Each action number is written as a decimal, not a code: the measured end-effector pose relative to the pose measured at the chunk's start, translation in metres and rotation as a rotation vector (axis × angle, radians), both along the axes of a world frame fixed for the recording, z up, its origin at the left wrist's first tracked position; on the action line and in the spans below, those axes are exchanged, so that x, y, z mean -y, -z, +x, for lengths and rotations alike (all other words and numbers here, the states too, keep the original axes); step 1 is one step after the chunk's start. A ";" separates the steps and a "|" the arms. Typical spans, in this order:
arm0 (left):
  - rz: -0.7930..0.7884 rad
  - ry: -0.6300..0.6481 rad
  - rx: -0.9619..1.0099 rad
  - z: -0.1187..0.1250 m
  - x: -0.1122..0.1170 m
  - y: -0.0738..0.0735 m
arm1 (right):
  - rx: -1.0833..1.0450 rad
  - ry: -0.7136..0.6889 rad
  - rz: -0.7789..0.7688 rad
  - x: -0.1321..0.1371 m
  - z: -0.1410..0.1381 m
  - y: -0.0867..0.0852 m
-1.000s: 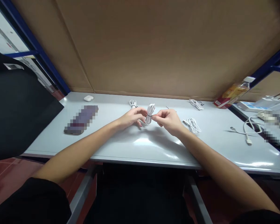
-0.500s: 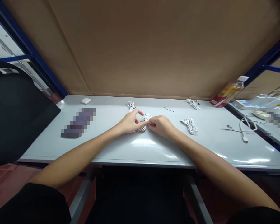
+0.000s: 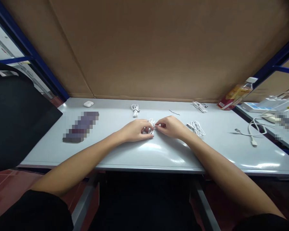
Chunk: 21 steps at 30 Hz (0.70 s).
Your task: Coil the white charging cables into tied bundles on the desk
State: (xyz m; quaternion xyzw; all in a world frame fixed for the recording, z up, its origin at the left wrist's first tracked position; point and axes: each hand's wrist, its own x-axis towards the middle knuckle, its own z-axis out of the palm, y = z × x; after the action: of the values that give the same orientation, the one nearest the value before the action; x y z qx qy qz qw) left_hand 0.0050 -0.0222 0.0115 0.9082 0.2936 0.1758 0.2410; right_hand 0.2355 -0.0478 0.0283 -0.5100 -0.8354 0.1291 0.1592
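A coiled white cable [image 3: 151, 122] lies on the grey table in front of me, partly covered by my fingers. My left hand [image 3: 136, 130] curls round its left side, thumb near the front and fingers over the coil. At the coil's right side, my right hand [image 3: 167, 126] is closed in a pinch. A small dark bit of the twist tie shows at its fingertips, though most of it is hidden. Just behind sits another white cable bundle [image 3: 135, 110], bound with a black tie. A loose black twist tie [image 3: 174, 112] lies farther back on the right.
To the right are two more coiled cables [image 3: 197, 128] [image 3: 199, 106], a loose white cable [image 3: 251, 133] and a leaning drink bottle [image 3: 237, 94]. A white earbud case [image 3: 88, 104] and a blurred dark object [image 3: 81, 126] lie left. A cardboard wall [image 3: 144, 51] closes the back.
My left hand has moved slightly nearer, its fingers curling over the coil where they were spread before. The bundle behind is now fully visible. My right hand has shifted slightly right, still pinching.
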 end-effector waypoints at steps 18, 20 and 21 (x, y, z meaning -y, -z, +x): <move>0.498 -0.335 -0.112 0.004 -0.022 0.019 | 0.026 0.415 -0.030 -0.014 0.070 -0.027; 0.515 -0.394 -0.136 0.003 -0.030 0.022 | 0.043 0.564 -0.059 -0.014 0.099 -0.035; 0.515 -0.416 -0.149 0.002 -0.033 0.024 | 0.048 0.598 -0.067 -0.012 0.112 -0.036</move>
State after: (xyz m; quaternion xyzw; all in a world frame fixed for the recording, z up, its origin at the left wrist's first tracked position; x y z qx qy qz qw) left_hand 0.0072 0.0112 -0.0122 0.8702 0.4354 0.2226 -0.0595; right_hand 0.3479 -0.0359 0.0647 -0.7412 -0.6470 0.0918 0.1535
